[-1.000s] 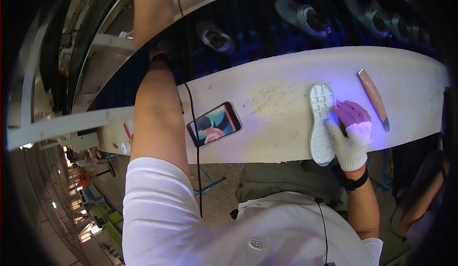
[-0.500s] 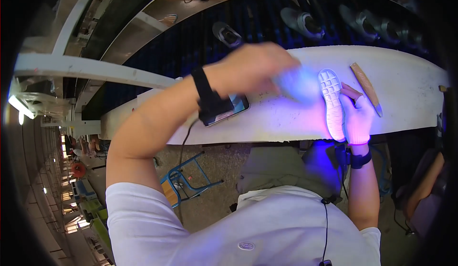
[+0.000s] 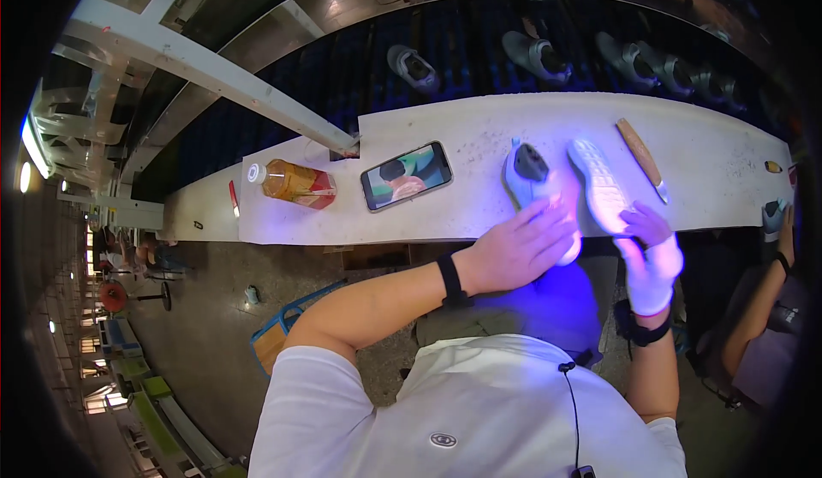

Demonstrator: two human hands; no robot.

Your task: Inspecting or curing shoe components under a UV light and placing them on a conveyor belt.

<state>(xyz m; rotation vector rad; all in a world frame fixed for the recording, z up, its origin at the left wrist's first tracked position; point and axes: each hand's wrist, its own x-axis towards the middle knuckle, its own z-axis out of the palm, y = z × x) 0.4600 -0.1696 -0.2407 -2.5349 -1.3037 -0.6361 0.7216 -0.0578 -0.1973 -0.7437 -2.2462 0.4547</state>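
Note:
On the white worktop, a light shoe upper (image 3: 521,185) with a dark opening points its toe toward me. My left hand (image 3: 533,240) is bare and lies over its front part, fingers against it. Right of the upper is a pale shoe sole (image 3: 597,182) with a patterned surface. My right hand (image 3: 652,264), in a white glove that leaves some fingertips bare, holds the sole's near end between thumb and fingers. Blue-violet light falls on both hands and both pieces. Beyond the sole lies a wooden-handled knife (image 3: 640,154), its blade end toward me.
A phone (image 3: 407,176) with a lit screen and a bottle of amber drink (image 3: 295,184) stand to the left. Several shoes ride a dark conveyor (image 3: 475,41) behind the worktop. A white metal post (image 3: 214,67) slants in. Co-workers' arms show at the far side and right.
My left hand has come from above the worktop, down and nearer to me, with the shoe upper, which now shows clearly. The sole has tilted slightly in my right hand.

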